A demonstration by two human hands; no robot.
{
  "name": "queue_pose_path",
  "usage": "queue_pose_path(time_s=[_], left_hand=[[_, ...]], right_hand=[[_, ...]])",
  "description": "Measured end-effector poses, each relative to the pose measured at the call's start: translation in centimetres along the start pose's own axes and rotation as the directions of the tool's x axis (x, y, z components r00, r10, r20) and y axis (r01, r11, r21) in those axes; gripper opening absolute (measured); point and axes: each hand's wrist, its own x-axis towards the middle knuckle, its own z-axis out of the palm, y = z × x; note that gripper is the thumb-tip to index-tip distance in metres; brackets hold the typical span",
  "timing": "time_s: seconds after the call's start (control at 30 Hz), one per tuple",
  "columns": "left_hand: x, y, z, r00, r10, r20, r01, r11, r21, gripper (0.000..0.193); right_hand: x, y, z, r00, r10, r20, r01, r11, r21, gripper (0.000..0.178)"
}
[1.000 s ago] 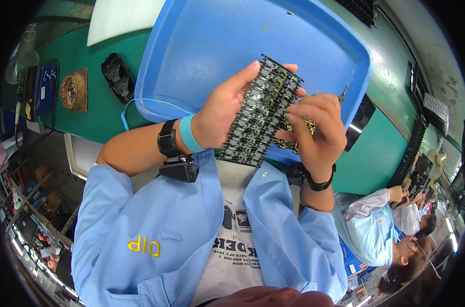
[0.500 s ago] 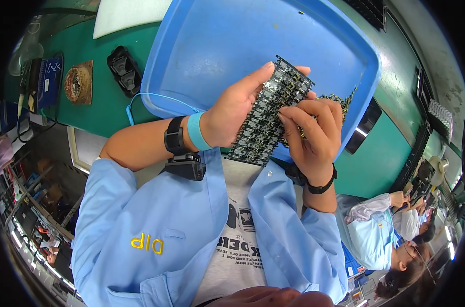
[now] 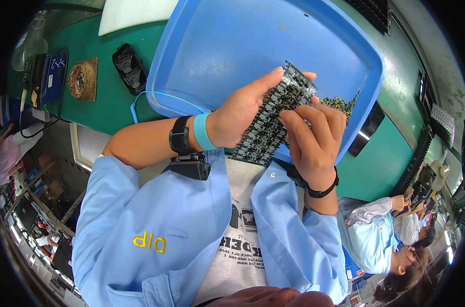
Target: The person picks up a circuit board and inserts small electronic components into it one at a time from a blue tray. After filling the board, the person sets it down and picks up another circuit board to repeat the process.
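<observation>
A long black circuit board panel [image 3: 266,123] with rows of small silver parts lies tilted across my left hand [image 3: 237,111]. The thumb rests along its left edge, and fingertips show past its far right edge. Over the panel's right side, my right hand [image 3: 317,135] bends its fingers together, thumb and fingertips pinched at the surface. Whatever may be between those fingertips is too small to make out. Beyond and below the panel is a blue plastic tray [image 3: 217,56]. A heap of small black and yellow pieces [image 3: 340,105] sits at the tray's right side, partly behind my right hand.
A coiled blue cord [image 3: 134,110] runs to the teal band on my left wrist. Left on the green table [image 3: 97,46] are a black molded holder [image 3: 130,69] and a round tin on a brown board [image 3: 81,80]. Another person [image 3: 371,235] sits at right.
The panel and both hands appear slightly further right and lower, along with the whole scene. My right fingers have shifted a little over the panel, still pinched.
</observation>
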Motion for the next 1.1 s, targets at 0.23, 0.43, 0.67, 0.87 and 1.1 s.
queue_pose_path(time_s=[0.23,0.43,0.67,0.87,1.1], left_hand=[[-5.0,4.1,1.4,0.999,0.015,-0.029,-0.018,0.995,-0.094,0.064],[-8.4,5.2,3.3,0.997,0.056,0.058,-0.038,0.962,-0.271,0.059],[-9.9,6.2,5.0,0.997,0.065,0.049,-0.052,0.973,-0.223,0.060],[-9.8,6.4,6.0,0.990,0.137,0.040,-0.117,0.941,-0.318,0.062],[-8.1,5.4,4.9,0.991,0.137,0.001,-0.129,0.939,-0.317,0.063]], right_hand=[[3.7,-5.9,-0.4,1.000,0.001,-0.015,-0.001,1.000,0.019,0.030],[5.7,-10.5,-3.5,0.999,-0.048,0.009,0.048,0.999,-0.006,0.030],[6.6,-12.0,-4.6,0.999,-0.029,0.021,0.029,1.000,-0.003,0.021],[3.1,-9.4,-5.2,0.839,0.545,0.012,-0.493,0.749,0.444,0.011],[4.0,-8.3,-7.0,0.746,0.491,0.450,-0.598,0.791,0.129,0.017]])
